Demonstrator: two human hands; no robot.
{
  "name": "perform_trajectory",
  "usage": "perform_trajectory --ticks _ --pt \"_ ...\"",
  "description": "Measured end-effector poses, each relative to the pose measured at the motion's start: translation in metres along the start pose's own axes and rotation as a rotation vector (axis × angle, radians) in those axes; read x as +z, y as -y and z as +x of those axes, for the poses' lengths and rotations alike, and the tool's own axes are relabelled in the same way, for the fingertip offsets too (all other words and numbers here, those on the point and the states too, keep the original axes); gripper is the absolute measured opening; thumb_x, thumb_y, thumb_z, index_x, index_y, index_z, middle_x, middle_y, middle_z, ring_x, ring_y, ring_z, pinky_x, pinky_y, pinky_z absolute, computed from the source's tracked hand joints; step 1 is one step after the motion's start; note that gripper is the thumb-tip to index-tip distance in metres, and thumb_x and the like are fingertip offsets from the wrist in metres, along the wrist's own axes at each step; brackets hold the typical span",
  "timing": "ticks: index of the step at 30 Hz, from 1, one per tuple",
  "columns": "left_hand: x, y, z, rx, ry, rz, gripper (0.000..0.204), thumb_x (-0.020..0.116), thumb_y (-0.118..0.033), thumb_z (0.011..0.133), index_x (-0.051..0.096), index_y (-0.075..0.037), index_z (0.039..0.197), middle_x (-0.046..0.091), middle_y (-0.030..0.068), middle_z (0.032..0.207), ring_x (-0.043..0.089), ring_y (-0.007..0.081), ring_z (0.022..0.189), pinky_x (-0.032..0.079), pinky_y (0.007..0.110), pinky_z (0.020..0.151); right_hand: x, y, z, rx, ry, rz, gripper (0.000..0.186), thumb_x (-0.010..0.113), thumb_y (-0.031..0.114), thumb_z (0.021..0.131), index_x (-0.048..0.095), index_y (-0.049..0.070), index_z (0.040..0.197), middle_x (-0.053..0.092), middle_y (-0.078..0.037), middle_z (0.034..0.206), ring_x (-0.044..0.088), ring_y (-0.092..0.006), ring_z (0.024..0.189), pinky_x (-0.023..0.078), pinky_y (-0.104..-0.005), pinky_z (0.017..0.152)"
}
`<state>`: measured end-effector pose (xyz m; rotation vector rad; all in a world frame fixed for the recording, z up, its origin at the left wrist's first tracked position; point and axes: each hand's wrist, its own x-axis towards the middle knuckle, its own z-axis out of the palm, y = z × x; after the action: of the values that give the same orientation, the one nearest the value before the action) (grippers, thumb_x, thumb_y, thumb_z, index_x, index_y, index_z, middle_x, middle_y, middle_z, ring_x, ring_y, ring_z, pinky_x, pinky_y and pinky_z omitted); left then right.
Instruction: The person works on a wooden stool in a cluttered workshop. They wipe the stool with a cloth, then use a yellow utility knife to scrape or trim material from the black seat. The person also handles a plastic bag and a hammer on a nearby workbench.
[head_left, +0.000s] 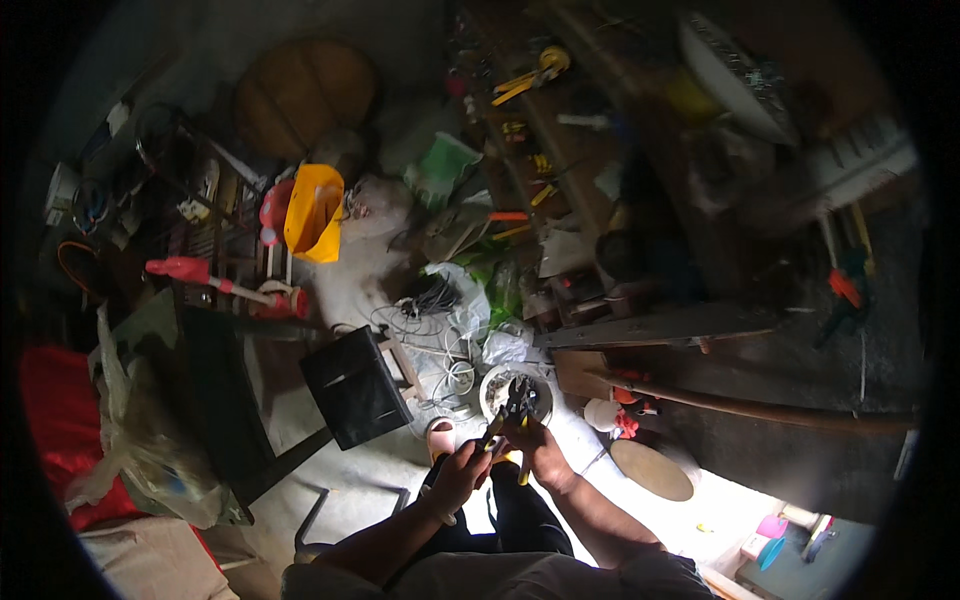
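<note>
Both my hands are close together in front of my body, above a pale round bucket [484, 392] with dark bits inside. Pliers [519, 394] with dark jaws and black-and-yellow handles point away from me between them. My right hand [545, 458] is closed around the pliers, and a yellow handle end sticks out below its fingers. Closed fingers of my left hand [462, 478] grip a black-and-yellow handle [495, 428] just beside it. Whether this handle belongs to the same pliers or to a second tool, I cannot tell.
A black box-like seat [356, 387] stands left of the bucket, near coiled pale cable [460, 377]. Farther off are a yellow container [315, 213] and a green bag [443, 165]. A long wooden handle [760, 407] extends at right, above a round board [652, 470].
</note>
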<state>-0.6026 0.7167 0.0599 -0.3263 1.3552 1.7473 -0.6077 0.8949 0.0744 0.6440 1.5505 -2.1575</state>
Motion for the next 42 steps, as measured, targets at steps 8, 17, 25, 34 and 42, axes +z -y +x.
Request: perform_trajectory --ticks 8,17,25,34,42 --pt "0.056 -0.054 -0.042 0.172 0.033 -0.141 0.008 0.051 -0.012 0.094 0.05 -0.005 0.089 0.047 -0.0027 0.067 0.039 0.0041 0.051 0.03 0.019 0.044 -0.013 0.057 -0.083 0.025 -0.116 -0.298 0.028 0.059 0.018 0.092 0.046 0.0 0.11 0.061 -0.007 0.082 0.062 -0.014 0.072 0.047 -0.0263 0.057" --pt "0.147 -0.09 -0.078 0.248 0.17 0.057 0.013 0.045 -0.019 0.098 0.051 -0.007 0.099 0.048 -0.0019 0.069 0.041 0.0046 0.054 0.032 0.019 0.046 -0.022 0.108 -0.169 -0.206 -0.216 -0.321 0.032 0.054 0.022 0.095 0.042 -0.001 0.114 0.054 -0.004 0.08 0.05 -0.0106 0.07 0.044 -0.0258 0.062" --pt "0.205 -0.111 -0.083 0.344 0.241 0.195 0.016 0.048 -0.023 0.097 0.051 -0.008 0.094 0.051 -0.0024 0.068 0.046 0.0056 0.056 0.037 0.02 0.05 -0.057 0.141 -0.203 -0.474 -0.298 -0.361 0.034 0.054 0.027 0.095 0.047 -0.002 0.113 0.06 -0.009 0.071 0.059 -0.0172 0.063 0.047 -0.0312 0.059" --pt "0.211 -0.152 -0.092 0.458 0.093 0.101 0.019 0.048 -0.021 0.097 0.055 -0.003 0.1 0.045 -0.0026 0.061 0.034 0.0047 0.048 0.026 0.019 0.044 -0.091 0.148 -0.19 -0.384 -0.13 -0.343 0.036 0.053 0.035 0.095 0.049 0.003 0.111 0.059 -0.004 0.068 0.05 -0.0102 0.05 0.042 -0.026 0.048" --pt "0.159 -0.187 -0.032 0.454 0.026 -0.046 0.02 0.05 -0.021 0.095 0.056 -0.002 0.098 0.041 -0.0033 0.059 0.034 0.0056 0.046 0.026 0.02 0.042 -0.096 0.129 -0.153 -0.36 -0.083 -0.36 0.045 0.054 0.029 0.095 0.044 -0.002 0.126 0.061 -0.007 0.089 0.055 -0.0102 0.074 0.046 -0.025 0.058"
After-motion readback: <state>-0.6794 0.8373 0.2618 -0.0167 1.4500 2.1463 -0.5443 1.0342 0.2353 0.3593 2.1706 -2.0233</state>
